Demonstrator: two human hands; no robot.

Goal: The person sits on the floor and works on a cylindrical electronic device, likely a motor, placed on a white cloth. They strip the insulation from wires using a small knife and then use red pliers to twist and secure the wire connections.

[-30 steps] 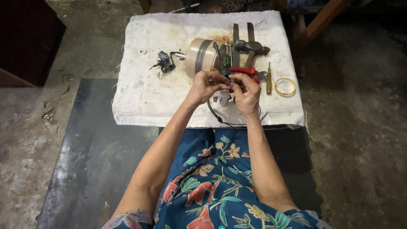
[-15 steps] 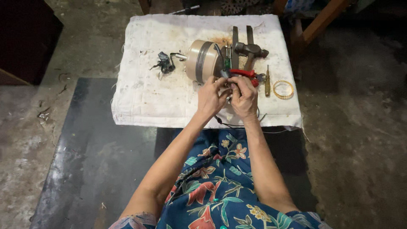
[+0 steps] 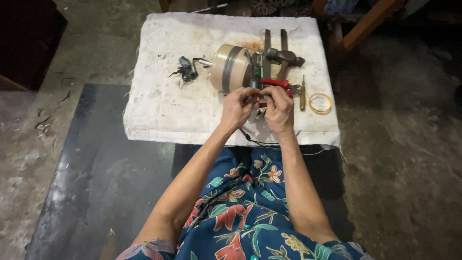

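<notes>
Head view, looking straight down: both hands meet over the white cloth (image 3: 163, 110) near its front edge, right of centre. Left hand (image 3: 237, 107) has its fingers curled and pinched on a small part (image 3: 256, 100), right hand (image 3: 278, 108) is closed in against it from the other side — what exactly they grip is hard to make out, possibly a bit of metal with a thin dark wire (image 3: 255, 141) trailing off the front edge. Just behind the knuckles lie red-handled pliers (image 3: 276, 84), a tan tape roll (image 3: 230, 68), a hammer (image 3: 285, 58). A gold ring (image 3: 320, 103) sits toward the right edge.
</notes>
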